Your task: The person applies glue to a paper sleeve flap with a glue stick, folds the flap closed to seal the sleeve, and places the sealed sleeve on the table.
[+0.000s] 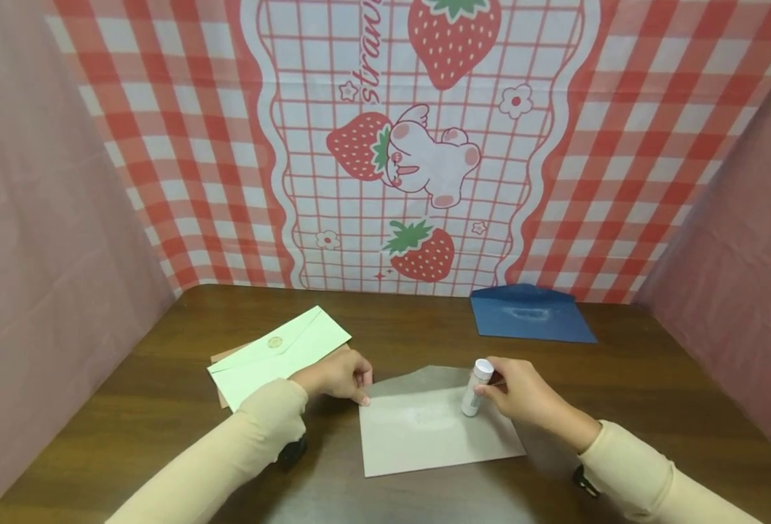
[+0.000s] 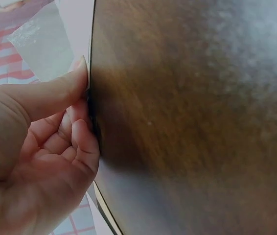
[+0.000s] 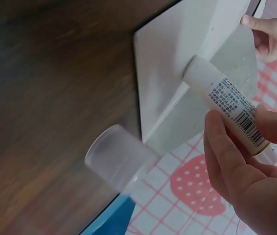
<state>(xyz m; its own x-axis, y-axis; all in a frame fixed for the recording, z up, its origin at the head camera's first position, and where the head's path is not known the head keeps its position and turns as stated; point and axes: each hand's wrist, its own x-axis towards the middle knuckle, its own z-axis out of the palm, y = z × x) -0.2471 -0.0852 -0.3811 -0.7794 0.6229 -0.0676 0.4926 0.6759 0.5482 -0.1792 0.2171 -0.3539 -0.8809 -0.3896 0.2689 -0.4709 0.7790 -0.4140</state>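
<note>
A pale grey envelope (image 1: 418,437) lies in front of the person with its flap (image 1: 429,380) unfolded away from them. At its left edge, near the flap fold, the left hand (image 1: 342,375) pinches it between thumb (image 2: 75,81) and curled fingers. The right hand (image 1: 519,393) grips a white glue stick (image 1: 475,389) between thumb and fingers, its lower end at the envelope's right part by the fold. Printed text and a barcode show on the stick in the right wrist view. A translucent cap (image 3: 119,156) appears beyond the envelope's edge there, hidden in the head view.
A mint-green envelope (image 1: 287,356) with a round gold seal overlaps a brown one (image 1: 223,397) at the left. Back right lies a blue envelope (image 1: 532,320) with a whitish smear. A strawberry-print cloth (image 1: 385,145) hangs behind the wooden table (image 1: 411,335); pink cloths flank it.
</note>
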